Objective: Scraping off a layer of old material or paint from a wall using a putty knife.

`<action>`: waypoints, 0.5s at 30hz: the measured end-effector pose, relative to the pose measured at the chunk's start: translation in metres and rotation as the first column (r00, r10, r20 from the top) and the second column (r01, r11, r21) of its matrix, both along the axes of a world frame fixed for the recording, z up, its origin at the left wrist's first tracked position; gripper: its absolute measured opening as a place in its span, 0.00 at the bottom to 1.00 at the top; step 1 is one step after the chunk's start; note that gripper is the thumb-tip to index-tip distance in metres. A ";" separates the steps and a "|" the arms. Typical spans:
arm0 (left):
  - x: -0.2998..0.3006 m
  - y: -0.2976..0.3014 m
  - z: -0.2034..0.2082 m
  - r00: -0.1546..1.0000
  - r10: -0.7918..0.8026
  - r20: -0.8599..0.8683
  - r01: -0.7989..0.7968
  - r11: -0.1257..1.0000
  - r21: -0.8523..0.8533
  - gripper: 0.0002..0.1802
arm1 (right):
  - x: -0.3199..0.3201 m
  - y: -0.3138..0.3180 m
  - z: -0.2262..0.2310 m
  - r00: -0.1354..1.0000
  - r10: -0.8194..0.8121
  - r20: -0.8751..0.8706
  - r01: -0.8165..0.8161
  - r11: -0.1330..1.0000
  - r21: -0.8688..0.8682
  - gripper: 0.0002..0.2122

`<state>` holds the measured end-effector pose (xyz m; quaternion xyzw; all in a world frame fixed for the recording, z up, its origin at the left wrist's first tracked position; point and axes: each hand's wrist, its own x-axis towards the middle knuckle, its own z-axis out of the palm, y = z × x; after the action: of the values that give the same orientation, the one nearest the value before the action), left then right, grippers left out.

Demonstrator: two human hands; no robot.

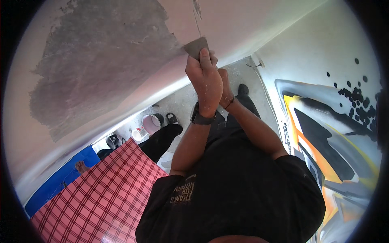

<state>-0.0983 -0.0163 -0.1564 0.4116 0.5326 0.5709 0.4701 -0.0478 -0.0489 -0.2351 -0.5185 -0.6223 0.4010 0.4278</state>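
Observation:
My left hand (204, 79), with a dark watch on its wrist, is closed round a flat grey scraper (195, 47). The thumb presses along the blade's face. The blade is at the pinkish wall (182, 18), beside the edge of a large rough grey patch (105, 60) and just below a narrow crack (198, 26). Close behind the left hand is my right hand (225, 83), a thin dark band on its wrist. Its fingers are mostly hidden, so I cannot see whether it also grips the scraper. Pale specks dot both hands.
Buckets, a pinkish one (152, 124) among them, stand on the floor by the wall. A red checked sheet (105, 194) and a blue panel (69, 172) lie at the lower left, near a person's dark-clothed leg (162, 139). A painted wall (324, 133) rises on the right.

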 end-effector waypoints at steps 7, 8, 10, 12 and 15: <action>0.009 0.010 0.006 0.998 -0.025 0.054 0.024 0.999 0.033 0.13 | 0.009 0.012 0.007 0.982 -0.053 -0.183 0.024 0.988 -0.155 0.06; 0.009 0.008 0.002 0.998 -0.020 0.054 0.018 0.999 0.037 0.13 | 0.009 0.010 0.002 0.982 -0.046 -0.183 0.019 0.988 -0.151 0.06; 0.013 0.002 -0.004 0.989 0.057 0.138 -0.050 0.997 -0.050 0.13 | 0.009 0.005 -0.009 0.982 -0.057 -0.180 0.035 0.992 -0.122 0.06; 0.017 0.005 0.001 0.991 0.042 0.124 -0.043 0.999 0.008 0.13 | 0.008 0.009 -0.012 0.979 -0.084 -0.184 0.062 0.990 -0.125 0.07; 0.014 0.002 0.006 0.994 0.034 0.103 -0.039 0.998 0.055 0.13 | 0.015 0.008 0.005 0.994 -0.013 -0.113 0.000 0.994 -0.110 0.08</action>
<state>-0.0845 -0.0140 -0.1504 0.3853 0.4988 0.6147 0.4743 -0.0326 -0.0406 -0.2297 -0.5198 -0.5723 0.4620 0.4345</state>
